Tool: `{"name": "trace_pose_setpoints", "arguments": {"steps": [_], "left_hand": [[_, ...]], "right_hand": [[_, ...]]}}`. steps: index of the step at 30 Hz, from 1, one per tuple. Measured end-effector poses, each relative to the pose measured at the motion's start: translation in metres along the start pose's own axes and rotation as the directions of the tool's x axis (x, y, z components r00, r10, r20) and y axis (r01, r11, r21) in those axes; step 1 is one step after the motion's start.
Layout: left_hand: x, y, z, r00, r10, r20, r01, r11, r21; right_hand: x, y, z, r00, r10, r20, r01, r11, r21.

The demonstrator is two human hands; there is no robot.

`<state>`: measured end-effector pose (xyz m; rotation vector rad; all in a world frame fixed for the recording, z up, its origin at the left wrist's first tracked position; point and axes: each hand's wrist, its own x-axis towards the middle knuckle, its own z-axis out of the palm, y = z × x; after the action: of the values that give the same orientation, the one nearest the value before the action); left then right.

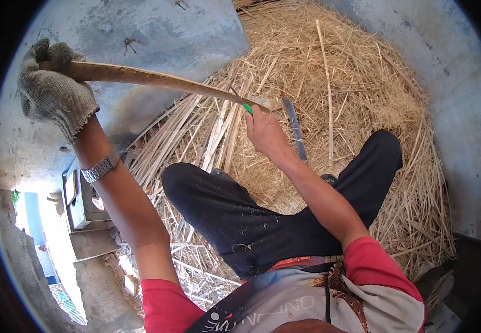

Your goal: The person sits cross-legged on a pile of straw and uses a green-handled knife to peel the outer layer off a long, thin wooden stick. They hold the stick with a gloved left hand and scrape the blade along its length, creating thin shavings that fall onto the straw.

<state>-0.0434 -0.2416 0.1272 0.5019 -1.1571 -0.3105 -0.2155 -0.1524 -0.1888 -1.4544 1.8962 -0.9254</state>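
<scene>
Black-trousered knees point(240, 222) are framing the shaving step: gloved left hand point(52, 91) is gripping the bamboo strip point(157, 80) aloft, bare right hand point(265, 133) closed around the knife point(295, 127). Next stroke needs steady tension.

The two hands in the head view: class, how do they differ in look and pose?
The left hand wears a knitted work glove; the right hand is bare. The left hand is raised out to the side, gripping the end of the bamboo strip; the right hand sits lower, holding a green-handled knife at the strip. Both are shut on something.
</scene>
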Motion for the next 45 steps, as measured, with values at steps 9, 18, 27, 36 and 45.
{"name": "trace_pose_setpoints", "arguments": {"steps": [9,18,27,36,45], "left_hand": [[0.002,-0.015,-0.012,0.994,0.107,-0.018,-0.104,0.984,0.146],[-0.012,0.014,0.007,0.994,-0.105,0.031,0.104,0.994,0.024],[0.0,0.005,0.004,0.988,-0.066,0.14,0.066,0.998,0.004],[-0.005,0.009,0.015,0.994,-0.043,0.102,0.044,0.999,-0.011],[-0.01,0.014,0.037,0.993,0.047,0.106,-0.029,0.986,-0.162]], "right_hand": [[0.015,0.008,0.024,0.987,-0.061,-0.149,0.042,0.991,-0.126],[0.013,0.153,0.057,0.905,0.37,0.209,-0.34,0.925,-0.168],[-0.033,0.217,0.095,0.703,0.567,0.429,-0.619,0.785,-0.023],[-0.115,0.283,0.1,0.508,0.861,-0.001,-0.807,0.476,-0.348],[-0.098,0.277,0.091,0.681,0.714,0.165,-0.572,0.659,-0.489]]}}
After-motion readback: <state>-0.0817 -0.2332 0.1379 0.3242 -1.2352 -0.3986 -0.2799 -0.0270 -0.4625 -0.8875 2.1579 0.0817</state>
